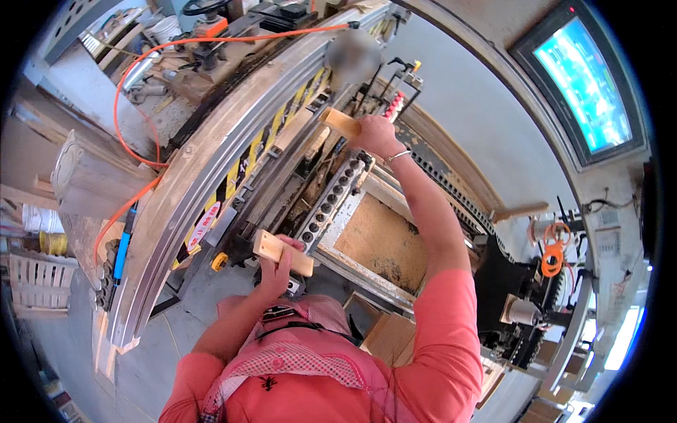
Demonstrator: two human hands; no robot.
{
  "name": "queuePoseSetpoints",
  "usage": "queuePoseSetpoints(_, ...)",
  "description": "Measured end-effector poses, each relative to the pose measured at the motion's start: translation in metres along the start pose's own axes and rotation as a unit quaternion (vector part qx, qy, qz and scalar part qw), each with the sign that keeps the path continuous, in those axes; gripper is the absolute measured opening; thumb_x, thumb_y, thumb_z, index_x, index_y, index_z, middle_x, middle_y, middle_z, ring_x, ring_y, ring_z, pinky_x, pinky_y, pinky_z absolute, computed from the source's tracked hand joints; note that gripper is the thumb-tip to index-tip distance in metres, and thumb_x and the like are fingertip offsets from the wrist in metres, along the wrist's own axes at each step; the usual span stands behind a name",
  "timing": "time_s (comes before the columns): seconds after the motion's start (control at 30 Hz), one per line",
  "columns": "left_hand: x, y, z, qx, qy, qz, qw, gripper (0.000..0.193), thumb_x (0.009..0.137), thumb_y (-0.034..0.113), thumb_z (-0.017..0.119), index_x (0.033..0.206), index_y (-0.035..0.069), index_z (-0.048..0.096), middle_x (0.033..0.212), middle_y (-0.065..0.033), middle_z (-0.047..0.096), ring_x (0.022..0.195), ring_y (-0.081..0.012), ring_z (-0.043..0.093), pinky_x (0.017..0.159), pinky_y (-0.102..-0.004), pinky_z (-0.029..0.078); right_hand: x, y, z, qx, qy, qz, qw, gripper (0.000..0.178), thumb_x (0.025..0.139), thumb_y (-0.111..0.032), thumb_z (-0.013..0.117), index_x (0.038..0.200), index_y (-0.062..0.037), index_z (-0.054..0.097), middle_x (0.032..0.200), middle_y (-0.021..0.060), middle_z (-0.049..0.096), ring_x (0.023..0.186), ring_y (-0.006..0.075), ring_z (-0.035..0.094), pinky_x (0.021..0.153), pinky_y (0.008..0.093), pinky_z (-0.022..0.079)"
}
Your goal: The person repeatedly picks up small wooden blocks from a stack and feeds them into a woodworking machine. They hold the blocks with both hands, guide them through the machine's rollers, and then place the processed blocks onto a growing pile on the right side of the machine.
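Observation:
My left hand (276, 273) is closed around a short pale wooden block (283, 252), held in front of my body near the machine's near end. A small dark hole shows at the block's left end. Farther off, my right hand (379, 136), with a bracelet at the wrist, grips the right end of another wooden block (338, 122) over the machine's bed. Part of its fingers is hidden from view. Between the hands runs a metal bar with a row of round black pads (328, 204).
A long curved beam (194, 158) with yellow-black striping lies left of the hands. An orange hose (118, 127) loops over it. A sawdust-covered tray (381, 240) sits right of centre. A lit screen (584, 83) hangs upper right; orange rings (553, 259) hang below it.

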State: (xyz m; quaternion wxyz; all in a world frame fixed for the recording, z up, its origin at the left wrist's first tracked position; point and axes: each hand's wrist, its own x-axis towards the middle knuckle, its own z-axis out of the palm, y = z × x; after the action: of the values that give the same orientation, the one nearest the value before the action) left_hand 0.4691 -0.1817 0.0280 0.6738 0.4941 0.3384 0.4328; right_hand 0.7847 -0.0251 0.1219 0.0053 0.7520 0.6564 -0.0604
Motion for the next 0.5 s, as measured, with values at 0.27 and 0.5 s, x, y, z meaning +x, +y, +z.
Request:
queuePoseSetpoints(0.27, -0.012, 0.007, 0.002, 0.055, -0.021, 0.009, 0.998, 0.016, 0.090, 0.009, 0.044, 0.093, -0.002, 0.054, 0.087, -0.0077, 0.058, 0.077, -0.0121, 0.055, 0.068, -0.0262, 0.046, 0.074, -0.006, 0.026, -0.021, -0.033, 0.053, 0.998, 0.036, 0.060, -0.031, 0.074, 0.086, -0.0064, 0.067, 0.091, 0.0127, 0.066, 0.087, 0.0262, 0.064, 0.075, 0.0357, 0.053)
queuePoseSetpoints(0.5, -0.011, 0.003, 0.002, 0.053, -0.026, 0.015, 0.998, 0.016, 0.089, 0.008, 0.045, 0.095, -0.003, 0.053, 0.089, -0.0096, 0.060, 0.079, -0.0127, 0.057, 0.069, -0.0261, 0.047, 0.080, 0.003, 0.039, 0.027, 0.003, 0.038, 0.999, 0.043, 0.059, -0.033, 0.075, 0.087, -0.0021, 0.064, 0.089, 0.0174, 0.065, 0.084, 0.0307, 0.063, 0.074, 0.0383, 0.052)
